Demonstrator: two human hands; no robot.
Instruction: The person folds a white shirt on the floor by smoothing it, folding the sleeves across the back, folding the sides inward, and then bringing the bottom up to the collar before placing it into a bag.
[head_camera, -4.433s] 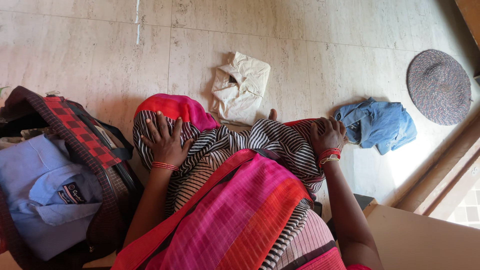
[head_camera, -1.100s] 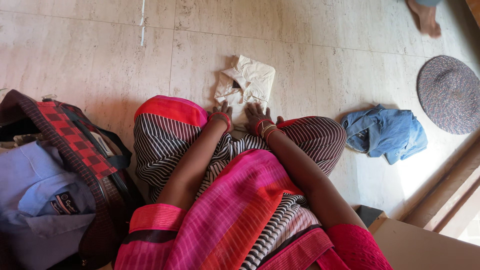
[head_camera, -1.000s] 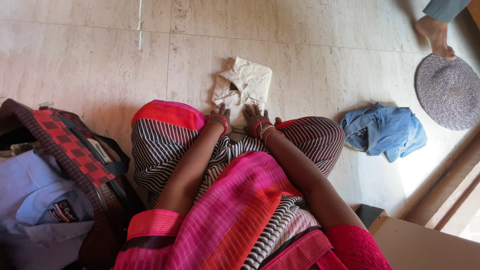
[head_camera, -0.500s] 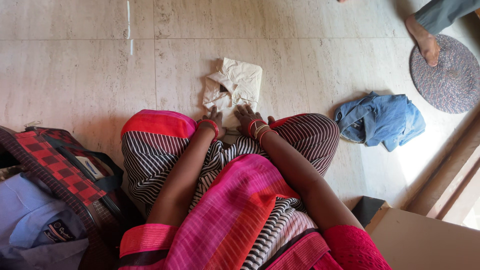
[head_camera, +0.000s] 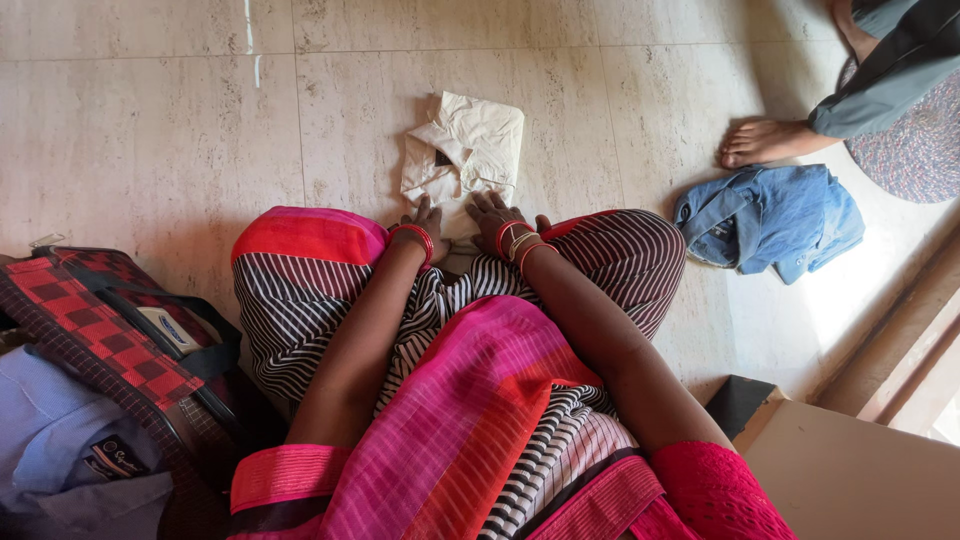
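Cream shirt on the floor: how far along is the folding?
Done: the cream shirt lies folded into a compact rectangle, collar showing, on the tiled floor. In hand: the left hand and right hand rest flat on its near edge. Left: the blue denim garment lies crumpled and unfolded, apart from both hands. A light blue shirt lies folded in the open checked bag.
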